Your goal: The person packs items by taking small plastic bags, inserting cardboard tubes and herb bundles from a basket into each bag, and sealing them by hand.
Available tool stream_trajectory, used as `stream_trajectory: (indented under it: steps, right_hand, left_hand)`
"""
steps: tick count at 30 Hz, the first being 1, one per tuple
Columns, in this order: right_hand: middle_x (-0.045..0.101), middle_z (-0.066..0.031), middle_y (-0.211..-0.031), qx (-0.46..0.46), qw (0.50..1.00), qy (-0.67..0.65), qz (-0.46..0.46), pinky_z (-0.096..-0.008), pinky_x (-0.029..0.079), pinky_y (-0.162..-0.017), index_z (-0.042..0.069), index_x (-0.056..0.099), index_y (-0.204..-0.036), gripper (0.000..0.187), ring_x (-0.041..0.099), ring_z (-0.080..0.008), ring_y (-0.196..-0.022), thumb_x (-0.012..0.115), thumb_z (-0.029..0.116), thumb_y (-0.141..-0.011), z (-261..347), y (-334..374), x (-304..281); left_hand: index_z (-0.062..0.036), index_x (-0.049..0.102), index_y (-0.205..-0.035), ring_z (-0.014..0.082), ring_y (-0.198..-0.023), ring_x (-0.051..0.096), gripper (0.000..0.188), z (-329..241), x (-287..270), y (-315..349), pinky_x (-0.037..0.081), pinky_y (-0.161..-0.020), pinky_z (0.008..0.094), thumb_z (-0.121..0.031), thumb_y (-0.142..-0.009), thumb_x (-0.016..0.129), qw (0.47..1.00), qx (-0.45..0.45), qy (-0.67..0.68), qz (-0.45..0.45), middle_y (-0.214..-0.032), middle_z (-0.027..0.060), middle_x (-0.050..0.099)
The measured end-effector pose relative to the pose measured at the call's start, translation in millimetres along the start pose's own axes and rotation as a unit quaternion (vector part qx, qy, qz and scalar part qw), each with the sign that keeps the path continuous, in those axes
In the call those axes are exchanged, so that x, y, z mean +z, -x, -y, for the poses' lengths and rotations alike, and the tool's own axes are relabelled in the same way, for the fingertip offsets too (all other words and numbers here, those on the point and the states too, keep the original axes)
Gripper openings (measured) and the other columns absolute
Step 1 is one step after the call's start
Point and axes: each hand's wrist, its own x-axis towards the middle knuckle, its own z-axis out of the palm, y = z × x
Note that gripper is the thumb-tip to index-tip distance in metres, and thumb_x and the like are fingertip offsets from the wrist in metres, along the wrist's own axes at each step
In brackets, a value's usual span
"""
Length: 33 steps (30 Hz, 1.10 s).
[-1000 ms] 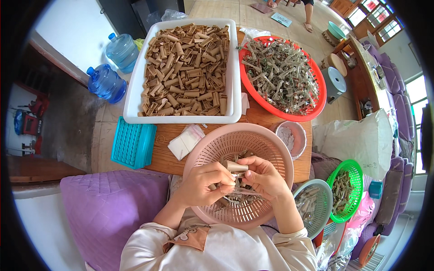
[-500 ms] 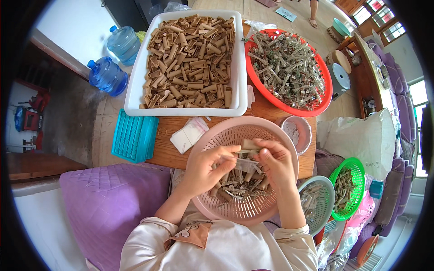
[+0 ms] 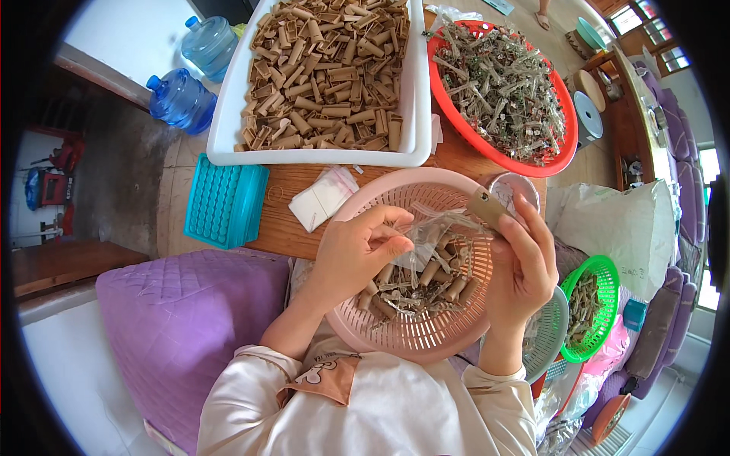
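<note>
From afar I see the left hand (image 3: 366,254) pinching clear plastic film (image 3: 427,234) and the right hand (image 3: 526,262) closed on a brown curved casing (image 3: 487,210) — film over the pink colander (image 3: 430,348), casing above its rim, presumably to catch loose bits.

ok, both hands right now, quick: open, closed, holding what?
Left hand: closed, pinching clear plastic film above the pink basket.
Right hand: closed, holding a tan piece between thumb and fingers.

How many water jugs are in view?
2: a paler jug left of the white tray, and a darker jug nearer the camera. The tray may hide others.
</note>
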Motion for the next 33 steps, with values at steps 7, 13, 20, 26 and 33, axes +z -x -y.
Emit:
stream_trajectory:
  steps: [7, 13, 20, 26, 33]
  right_hand:
    - [0.061, -0.012, -0.093, -0.02, 0.999, 0.008, 0.024, -0.0292, 0.051, -0.069, 0.002, 0.064, -0.089, 0.02, 0.061, -0.0245, -0.081, 0.064, -0.005, -0.07, -5.3, -1.5, 5.4]
    - [0.061, -0.0133, -0.092, -0.046, 0.999, 0.014, 0.021, -0.0308, 0.051, -0.072, 0.002, 0.064, -0.088, 0.019, 0.061, -0.0253, -0.082, 0.065, -0.005, -0.07, -4.1, 1.7, 8.0]
    - [0.061, -0.0151, -0.092, -0.049, 0.998, -0.029, -0.027, -0.032, 0.051, -0.071, 0.001, 0.063, -0.088, 0.019, 0.061, -0.027, -0.08, 0.065, -0.004, -0.07, -6.0, 9.5, 7.1]
    - [0.061, -0.0139, -0.093, -0.069, 0.997, -0.022, 0.015, -0.03, 0.05, -0.064, 0.003, 0.064, -0.089, 0.022, 0.061, -0.0243, -0.075, 0.066, -0.005, -0.068, -7.5, 10.6, 10.2]
    - [0.06, -0.0158, -0.093, -0.051, 0.998, -0.02, -0.012, -0.031, 0.051, -0.068, 0.0, 0.062, -0.091, 0.022, 0.061, -0.0255, -0.078, 0.065, -0.005, -0.07, -1.6, 12.1, 7.8]
  left_hand:
    - [-0.0081, 0.057, -0.103, 0.0148, -0.06, 0.061, 0.029, -3.8, 1.2, -0.3, 0.046, -0.057, 0.0261, -0.023, -0.079, 0.062, 0.997, -0.058, 0.043, 0.019, -0.076, 0.0095, 0.066]
    - [-0.0079, 0.057, -0.104, 0.0118, -0.061, 0.06, 0.028, 2.2, -1.9, -0.9, 0.045, -0.059, 0.0253, -0.02, -0.078, 0.062, 0.998, -0.049, -0.003, 0.033, -0.076, 0.0076, 0.066]
    - [-0.0056, 0.058, -0.103, 0.0087, -0.061, 0.058, 0.03, 8.8, 3.2, 0.6, 0.045, -0.058, 0.0223, -0.019, -0.077, 0.064, 0.989, -0.058, 0.132, 0.041, -0.078, 0.0083, 0.067]
    - [-0.0036, 0.058, -0.102, 0.0081, -0.063, 0.058, 0.029, 6.1, -2.0, 1.6, 0.047, -0.061, 0.0207, -0.017, -0.077, 0.065, 0.995, -0.065, 0.066, 0.041, -0.079, 0.0086, 0.067]
    - [-0.0038, 0.058, -0.102, 0.0121, -0.066, 0.06, 0.031, -5.2, -5.2, -1.0, 0.047, -0.063, 0.0248, -0.019, -0.076, 0.065, 0.996, -0.076, 0.013, 0.044, -0.078, 0.0095, 0.066]
